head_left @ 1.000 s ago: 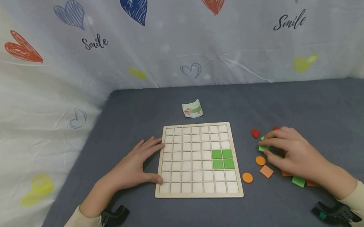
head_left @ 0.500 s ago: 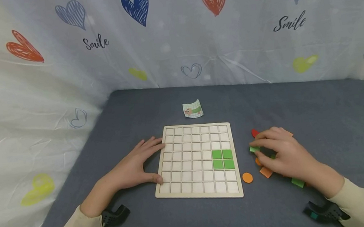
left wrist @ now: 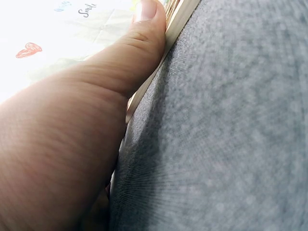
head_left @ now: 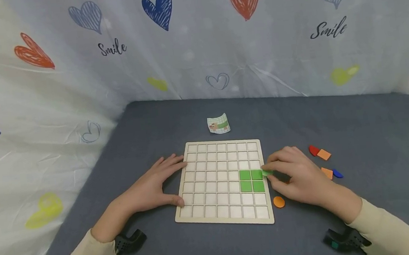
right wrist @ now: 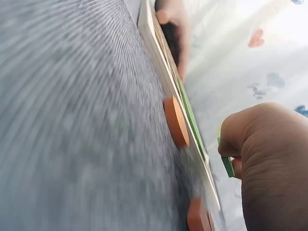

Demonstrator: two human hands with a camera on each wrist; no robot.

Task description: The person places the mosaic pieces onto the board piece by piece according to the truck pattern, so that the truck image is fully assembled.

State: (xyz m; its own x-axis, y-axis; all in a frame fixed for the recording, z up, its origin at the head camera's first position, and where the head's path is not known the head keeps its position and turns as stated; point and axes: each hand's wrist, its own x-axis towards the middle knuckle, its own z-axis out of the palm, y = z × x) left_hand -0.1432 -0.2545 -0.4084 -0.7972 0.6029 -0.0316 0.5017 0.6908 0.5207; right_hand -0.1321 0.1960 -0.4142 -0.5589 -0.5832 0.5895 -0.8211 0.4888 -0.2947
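Observation:
A pale wooden grid board (head_left: 210, 188) lies on the dark table. Four-square group aside, its cells look bare; several green square tiles (head_left: 245, 175) fill cells by the right edge. My left hand (head_left: 155, 187) rests at the board's left edge with fingers spread and thumb near the lower corner; the left wrist view shows the thumb (left wrist: 139, 53) against the rim. Over the right edge, my right hand (head_left: 302, 177) pinches another green tile (head_left: 267, 172) between thumb and fingers. In the right wrist view this tile (right wrist: 227, 161) is held tilted above the board, apart from it.
An orange disc (head_left: 279, 202) lies just right of the board. Farther right are a red piece (head_left: 314, 150), orange squares (head_left: 324, 154) and a blue piece (head_left: 337, 173); my right hand hides others. A small printed card (head_left: 218, 124) lies behind the board.
My right hand has carried the green tile left from the loose pieces to the board's right edge, uncovering red, orange and blue pieces. The left hand and board stay put.

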